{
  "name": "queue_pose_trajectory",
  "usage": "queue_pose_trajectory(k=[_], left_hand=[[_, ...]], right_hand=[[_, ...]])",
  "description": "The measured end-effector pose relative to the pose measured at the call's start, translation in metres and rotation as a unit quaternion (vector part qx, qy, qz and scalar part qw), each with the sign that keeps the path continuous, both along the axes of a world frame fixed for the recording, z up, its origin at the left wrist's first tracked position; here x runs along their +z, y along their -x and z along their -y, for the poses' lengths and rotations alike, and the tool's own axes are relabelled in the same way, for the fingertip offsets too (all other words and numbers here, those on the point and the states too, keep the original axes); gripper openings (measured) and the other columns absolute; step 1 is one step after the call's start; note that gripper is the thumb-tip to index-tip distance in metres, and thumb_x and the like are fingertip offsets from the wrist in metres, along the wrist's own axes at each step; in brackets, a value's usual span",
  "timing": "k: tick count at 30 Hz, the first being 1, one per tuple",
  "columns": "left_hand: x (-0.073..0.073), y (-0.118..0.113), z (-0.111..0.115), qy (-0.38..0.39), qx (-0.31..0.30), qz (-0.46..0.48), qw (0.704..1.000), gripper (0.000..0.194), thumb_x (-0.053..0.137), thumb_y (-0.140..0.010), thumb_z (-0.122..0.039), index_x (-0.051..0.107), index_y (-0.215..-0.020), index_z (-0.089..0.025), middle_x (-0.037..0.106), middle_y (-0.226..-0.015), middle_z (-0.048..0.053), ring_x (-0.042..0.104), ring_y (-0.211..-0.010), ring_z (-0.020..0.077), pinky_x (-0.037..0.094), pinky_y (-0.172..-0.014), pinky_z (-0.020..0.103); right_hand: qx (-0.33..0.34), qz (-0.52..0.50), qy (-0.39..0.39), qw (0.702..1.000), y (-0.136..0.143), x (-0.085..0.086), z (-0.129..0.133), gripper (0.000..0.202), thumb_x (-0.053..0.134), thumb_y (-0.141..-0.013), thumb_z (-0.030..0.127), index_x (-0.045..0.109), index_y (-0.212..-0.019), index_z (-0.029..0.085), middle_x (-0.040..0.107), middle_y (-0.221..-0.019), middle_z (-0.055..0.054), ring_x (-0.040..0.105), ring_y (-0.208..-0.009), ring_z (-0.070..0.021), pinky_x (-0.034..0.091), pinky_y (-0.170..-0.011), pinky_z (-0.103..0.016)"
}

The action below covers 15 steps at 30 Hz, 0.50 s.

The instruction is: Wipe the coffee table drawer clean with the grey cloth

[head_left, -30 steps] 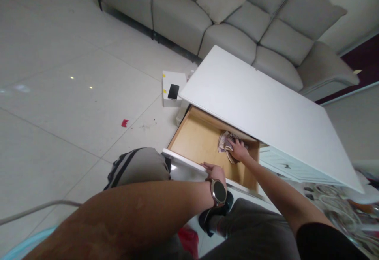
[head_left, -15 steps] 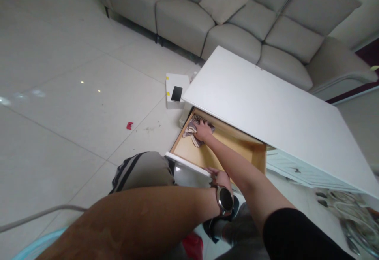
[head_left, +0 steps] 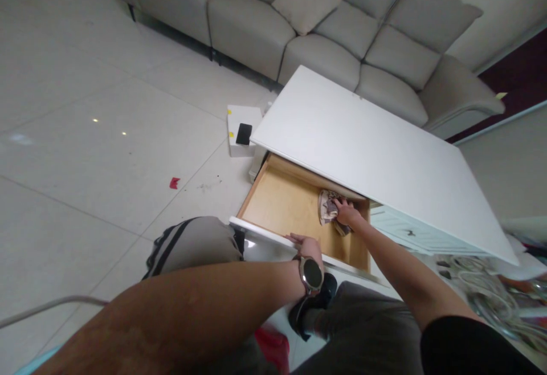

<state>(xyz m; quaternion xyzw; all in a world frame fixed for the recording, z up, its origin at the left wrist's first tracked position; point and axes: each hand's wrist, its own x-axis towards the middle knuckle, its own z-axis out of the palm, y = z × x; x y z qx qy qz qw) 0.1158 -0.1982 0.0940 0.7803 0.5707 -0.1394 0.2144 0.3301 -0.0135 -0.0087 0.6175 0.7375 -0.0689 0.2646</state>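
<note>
A wooden drawer (head_left: 277, 198) is pulled out from the white coffee table (head_left: 384, 147). Inside it, towards the right end, lies a bunched brown and cream patterned cloth (head_left: 327, 210). My right hand (head_left: 348, 214) presses on this cloth and grips it, fingers over its top, against the drawer bottom. With a watch (head_left: 311, 273) on the wrist, my left hand (head_left: 308, 245) holds the drawer's white front panel (head_left: 260, 233), fingers over the upper edge. Its thumb is hidden.
A white box (head_left: 243, 114) with a black phone (head_left: 244, 134) on it stands by the table's left corner. Behind is a grey sofa (head_left: 248, 27). A red scrap (head_left: 174, 183) lies on the tiled floor, and coiled hoses or cables (head_left: 474, 295) lie at right.
My right hand has moved the cloth from the drawer's left end to its right part. My left hand stays on the front panel. The view has shifted slightly.
</note>
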Motion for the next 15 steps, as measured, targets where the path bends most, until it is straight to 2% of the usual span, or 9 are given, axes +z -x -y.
queue_pose_trajectory(k=[2,5,7,9,12,15], left_hand=[[0.009,0.003,-0.003,0.021,-0.072,-0.078,0.994,0.052,0.073,-0.068,-0.013,0.076,-0.119,-0.003,0.073,-0.114,0.029,0.065,-0.115,0.0495,0.05,-0.101,0.064],[0.019,0.006,-0.007,0.046,-0.08,-0.095,0.991,0.056,0.071,-0.071,-0.019,0.074,-0.127,-0.012,0.075,-0.118,0.022,0.067,-0.115,0.0454,0.05,-0.103,0.058],[0.022,0.007,-0.008,0.053,-0.058,-0.088,0.993,0.057,0.07,-0.074,-0.019,0.072,-0.131,-0.019,0.076,-0.119,0.016,0.067,-0.117,0.0417,0.049,-0.105,0.055],[0.021,0.007,-0.008,0.063,-0.034,-0.077,0.994,0.056,0.069,-0.076,-0.019,0.072,-0.131,-0.023,0.077,-0.119,0.012,0.067,-0.118,0.0388,0.047,-0.107,0.053],[0.013,0.005,-0.004,0.067,0.023,-0.046,0.996,0.052,0.067,-0.077,-0.021,0.074,-0.129,-0.025,0.078,-0.116,0.008,0.065,-0.122,0.038,0.043,-0.11,0.055],[0.002,0.001,-0.002,0.047,0.102,0.017,0.993,0.048,0.069,-0.075,-0.022,0.077,-0.123,-0.025,0.08,-0.109,0.009,0.063,-0.124,0.0395,0.042,-0.109,0.057]], right_hand=[[0.001,0.001,0.003,1.0,-0.015,0.002,0.01,0.076,0.065,-0.088,0.027,0.038,-0.159,0.02,0.029,-0.161,-0.026,0.044,-0.133,-0.0441,0.043,-0.1,-0.052],[0.019,-0.01,0.029,0.999,-0.019,-0.001,0.031,0.094,0.08,-0.071,0.033,0.041,-0.156,0.028,0.033,-0.159,-0.02,0.046,-0.131,-0.045,0.045,-0.1,-0.051],[0.025,-0.023,0.056,0.998,-0.018,-0.006,0.051,0.102,0.084,-0.064,0.038,0.041,-0.155,0.029,0.033,-0.157,-0.019,0.046,-0.13,-0.045,0.044,-0.101,-0.051],[0.037,-0.038,0.076,0.996,-0.019,-0.01,0.072,0.103,0.083,-0.064,0.042,0.04,-0.156,0.026,0.031,-0.156,-0.02,0.043,-0.134,-0.0458,0.04,-0.105,-0.052],[0.072,-0.054,0.085,0.992,-0.022,-0.009,0.094,0.092,0.081,-0.067,0.04,0.046,-0.151,0.025,0.032,-0.155,-0.02,0.038,-0.136,-0.0453,0.035,-0.109,-0.053],[0.087,-0.071,0.081,0.99,-0.014,-0.003,0.097,0.081,0.078,-0.071,0.036,0.049,-0.147,0.025,0.037,-0.15,-0.019,0.044,-0.129,-0.0403,0.038,-0.106,-0.05]])
